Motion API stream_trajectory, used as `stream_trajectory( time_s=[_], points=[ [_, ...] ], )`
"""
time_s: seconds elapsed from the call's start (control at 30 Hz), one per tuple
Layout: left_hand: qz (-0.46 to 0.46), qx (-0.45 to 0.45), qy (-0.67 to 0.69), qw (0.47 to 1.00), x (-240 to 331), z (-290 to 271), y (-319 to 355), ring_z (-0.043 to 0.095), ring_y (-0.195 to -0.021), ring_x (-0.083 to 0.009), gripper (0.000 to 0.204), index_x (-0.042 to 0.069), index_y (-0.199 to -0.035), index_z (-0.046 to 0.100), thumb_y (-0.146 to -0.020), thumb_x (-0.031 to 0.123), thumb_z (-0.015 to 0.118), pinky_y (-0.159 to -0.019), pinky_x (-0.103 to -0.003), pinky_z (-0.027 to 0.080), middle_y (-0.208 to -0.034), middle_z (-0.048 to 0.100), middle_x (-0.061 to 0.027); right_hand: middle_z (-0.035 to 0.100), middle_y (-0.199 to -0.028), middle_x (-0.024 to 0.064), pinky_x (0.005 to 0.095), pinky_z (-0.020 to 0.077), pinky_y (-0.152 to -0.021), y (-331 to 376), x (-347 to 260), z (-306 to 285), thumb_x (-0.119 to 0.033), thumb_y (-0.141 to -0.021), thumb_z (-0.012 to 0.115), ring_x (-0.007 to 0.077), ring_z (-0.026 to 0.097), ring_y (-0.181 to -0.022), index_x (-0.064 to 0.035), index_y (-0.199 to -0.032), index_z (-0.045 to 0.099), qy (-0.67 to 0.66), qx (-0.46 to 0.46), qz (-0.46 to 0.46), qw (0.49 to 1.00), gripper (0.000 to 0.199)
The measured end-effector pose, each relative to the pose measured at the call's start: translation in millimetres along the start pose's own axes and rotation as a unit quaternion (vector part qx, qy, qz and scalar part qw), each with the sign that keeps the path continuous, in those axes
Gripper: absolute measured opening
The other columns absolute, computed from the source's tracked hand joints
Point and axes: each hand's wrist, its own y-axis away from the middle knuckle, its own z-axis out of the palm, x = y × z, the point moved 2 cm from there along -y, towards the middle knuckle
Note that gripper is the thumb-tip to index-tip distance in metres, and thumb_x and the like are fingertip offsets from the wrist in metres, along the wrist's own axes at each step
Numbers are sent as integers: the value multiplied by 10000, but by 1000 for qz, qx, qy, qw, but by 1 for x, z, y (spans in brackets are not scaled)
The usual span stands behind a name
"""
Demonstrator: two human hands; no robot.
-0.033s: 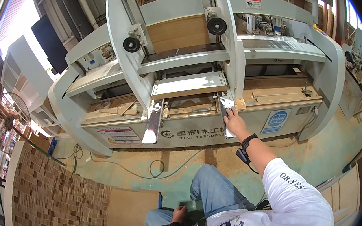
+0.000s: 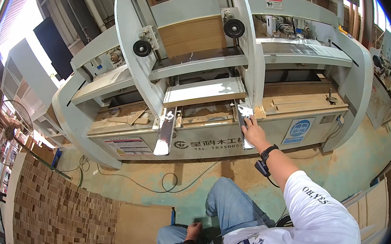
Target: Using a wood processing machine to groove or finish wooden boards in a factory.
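My right hand [image 2: 254, 133] reaches forward and rests on the right support rail [image 2: 244, 111] of a large grey machine, its fingers stretched out along the metal. No object shows in it. The left support rail [image 2: 165, 133] juts out parallel, with nothing touching it. Behind both rails a board with a pale top [image 2: 204, 91] and rows of small holes lies across the machine's opening. My left hand [image 2: 194, 230] lies low by my left thigh, fingers curled inward with nothing visible in them.
Stacked wooden pieces [image 2: 60, 211] fill the lower left, beside flat brown boards [image 2: 142, 221]. A standing fan [image 2: 10, 120] is at the far left. A cable [image 2: 169, 189] loops over the floor. Wood scraps [image 2: 131, 118] lie on the machine bed. More panels [image 2: 372, 207] stand at the lower right.
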Motion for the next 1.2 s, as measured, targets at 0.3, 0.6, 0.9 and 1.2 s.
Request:
stream_trajectory(
  time_s=[0.3,0.6,0.9,1.2],
  points=[
    [-7,-69,-11,998,5,0,-4,560,-620,-125,265,12,-887,653,-855,269,601,-568,-277,443,-728,610,-14,299,-1477,159,463,459,-915,-3,8,7,-380,-880,533,419,553,-1074,-131,-1336,443,-23,9,-30,999,528],
    [175,-75,-8,982,244,29,-54,554,-785,-88,242,43,-927,623,-902,282,600,-711,-249,445,-837,621,6,220,-1502,186,476,415,-967,-2,17,2,-449,-861,551,457,480,-1148,-79,-1410,332,17,-72,-83,994,697],
    [440,132,-33,888,546,-2,-133,630,-905,-209,302,-12,-1015,652,-877,254,618,-825,-309,472,-949,684,-130,289,-1439,257,474,415,-958,1,14,-2,-328,-813,657,453,460,-1163,4,-1335,401,-43,-7,-132,990,669],
    [356,373,-286,808,636,-16,-198,608,-987,-359,404,25,-1076,614,-897,380,544,-818,-448,479,-1017,664,-174,246,-1466,234,445,349,-1045,-6,11,-11,-273,-787,704,419,345,-1301,9,-1336,398,-100,-63,-104,988,689]
  ],
)
